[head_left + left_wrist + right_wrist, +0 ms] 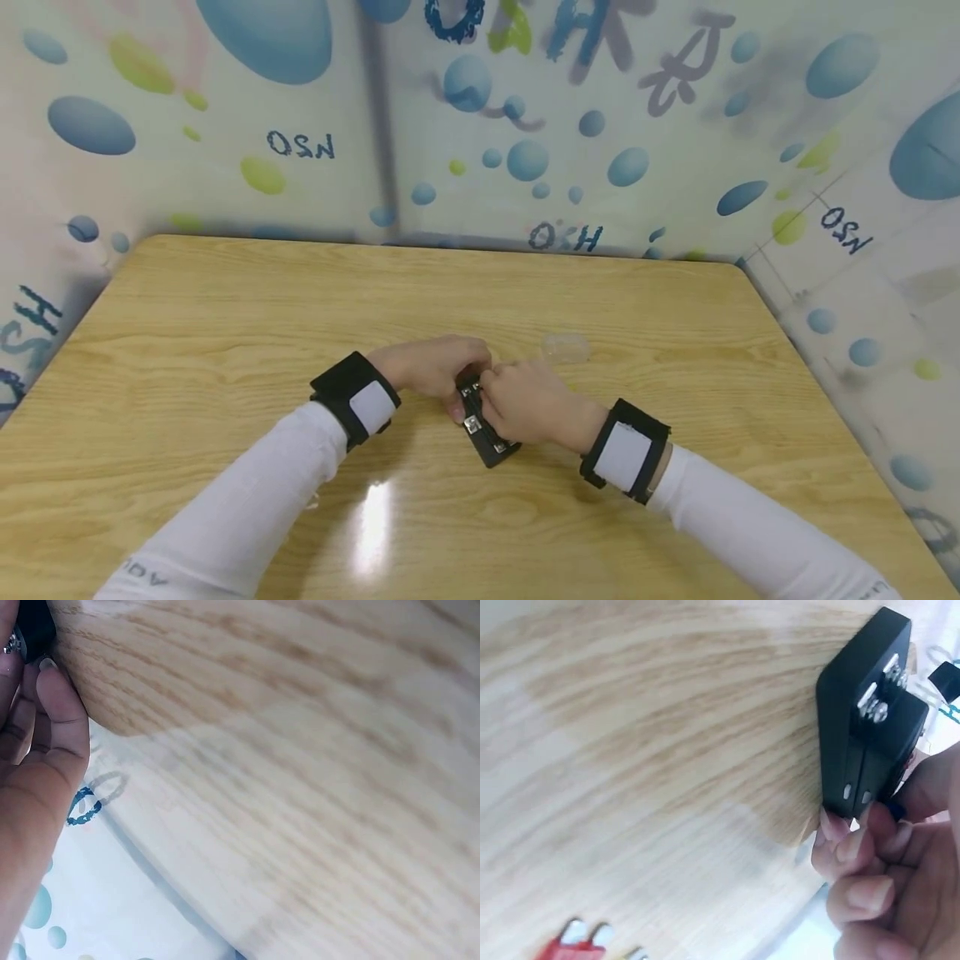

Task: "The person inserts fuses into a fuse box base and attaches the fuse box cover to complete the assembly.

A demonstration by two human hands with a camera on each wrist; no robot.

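Note:
A black fuse box (495,454) with metal screw terminals lies on the wooden table, partly covered by both hands. My left hand (438,367) grips its far end, thumb on the near left side. In the left wrist view only a dark corner of the fuse box (36,630) shows beside the fingers. From the right, my right hand (532,400) bends over the box. In the right wrist view it pinches a small dark blue piece, seemingly a blade fuse (896,810), against the box (840,742); the fingers hide most of it.
A clear plastic cover (566,347) lies beyond my right hand. At the bottom of the right wrist view are a red blade fuse (571,949) and the tip of another piece (636,953). A patterned wall (465,167) stands behind the table's far edge.

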